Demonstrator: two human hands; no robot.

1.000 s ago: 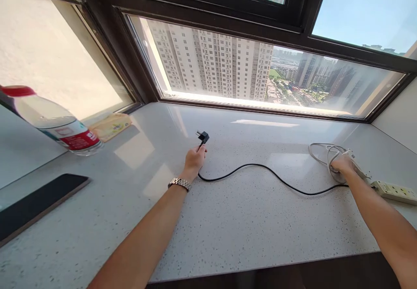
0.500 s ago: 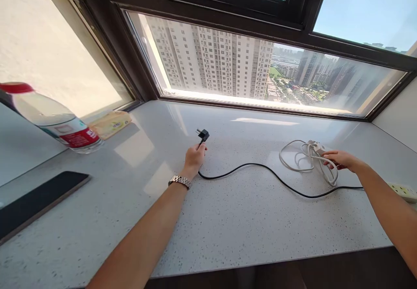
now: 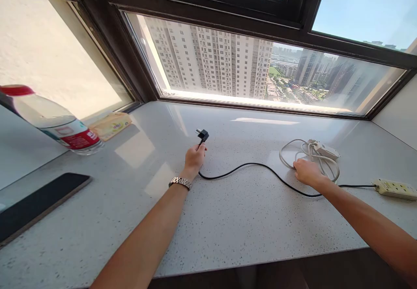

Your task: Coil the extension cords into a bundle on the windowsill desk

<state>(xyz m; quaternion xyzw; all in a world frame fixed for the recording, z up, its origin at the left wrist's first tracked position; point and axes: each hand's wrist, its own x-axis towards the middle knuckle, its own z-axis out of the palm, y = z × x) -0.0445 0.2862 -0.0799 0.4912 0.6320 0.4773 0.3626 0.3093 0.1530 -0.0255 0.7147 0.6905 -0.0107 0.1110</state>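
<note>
The speckled stone sill (image 3: 228, 228) spans the view, bounded by the dark window frame (image 3: 260, 106) at the rear and its own front edge below; bare surface lies between the two forearms. A water bottle (image 3: 55, 121) lies at far left, a dark phone (image 3: 39, 202) near the left front edge. The black cable (image 3: 260, 169) curves across the middle. The white coiled cord (image 3: 312, 156) sits right of centre, a white power strip (image 3: 395, 189) near the right edge. The left hand (image 3: 194, 158) is closed around the cable just below the black plug (image 3: 202, 135). The right hand (image 3: 306, 172) rests palm down on the coil's near edge, fingers curled.
</note>
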